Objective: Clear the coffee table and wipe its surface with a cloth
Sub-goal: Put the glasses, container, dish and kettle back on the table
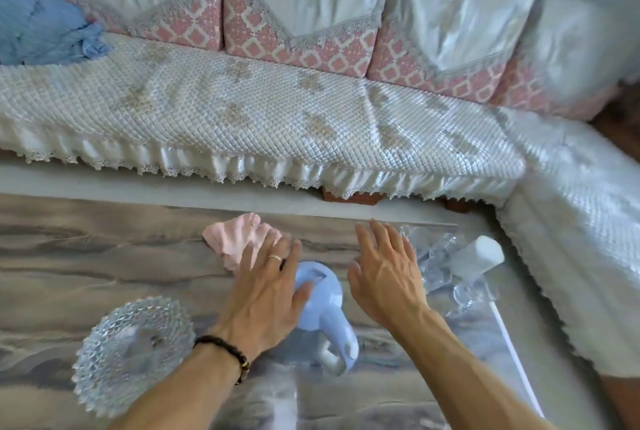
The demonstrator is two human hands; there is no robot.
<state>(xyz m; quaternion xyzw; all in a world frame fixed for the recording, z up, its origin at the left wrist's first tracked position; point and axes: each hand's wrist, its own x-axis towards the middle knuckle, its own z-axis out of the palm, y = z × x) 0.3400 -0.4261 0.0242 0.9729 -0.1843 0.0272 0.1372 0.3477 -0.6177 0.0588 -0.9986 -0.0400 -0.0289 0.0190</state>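
Though blurred, glassware behind right hand

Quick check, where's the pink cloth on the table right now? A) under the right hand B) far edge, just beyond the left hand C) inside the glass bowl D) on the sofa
B: the pink cloth lies crumpled by the table's far edge, just past the left hand's fingertips, apart from the glass bowl.
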